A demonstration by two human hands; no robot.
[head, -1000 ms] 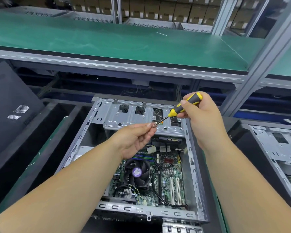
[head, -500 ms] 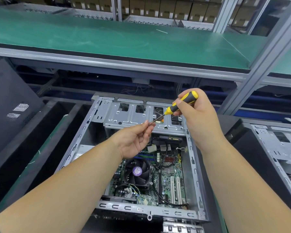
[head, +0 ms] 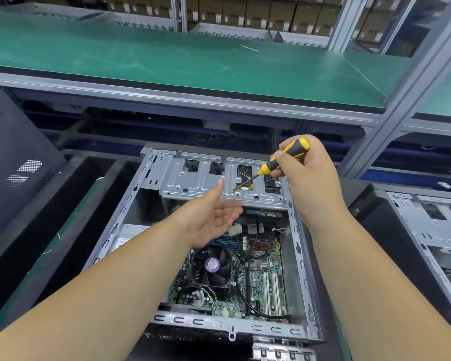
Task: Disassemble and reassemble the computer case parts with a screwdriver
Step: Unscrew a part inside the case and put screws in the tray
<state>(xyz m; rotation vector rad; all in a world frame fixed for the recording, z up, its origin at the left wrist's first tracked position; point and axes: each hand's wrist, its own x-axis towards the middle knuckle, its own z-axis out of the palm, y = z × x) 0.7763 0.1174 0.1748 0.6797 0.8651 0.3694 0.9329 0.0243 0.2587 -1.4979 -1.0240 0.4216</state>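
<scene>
An open grey computer case (head: 301,259) lies on its side in front of me, showing the motherboard and a black CPU fan (head: 214,264). My right hand (head: 307,178) grips a yellow and black screwdriver (head: 274,164). Its tip rests on the silver drive cage (head: 193,182) at the far end of the case. My left hand (head: 214,217) hovers open, palm up, just below and left of the tip, holding nothing that I can see.
A black side panel (head: 13,157) leans at the left beside dark foam trays (head: 71,204). A second open case (head: 432,230) sits at the right. A green-topped shelf (head: 167,61) on a metal frame runs above the case, with cartons behind.
My left hand has let go of the screwdriver tip, opened and dropped slightly. The screwdriver has tilted down, and its tip now meets the drive cage.
</scene>
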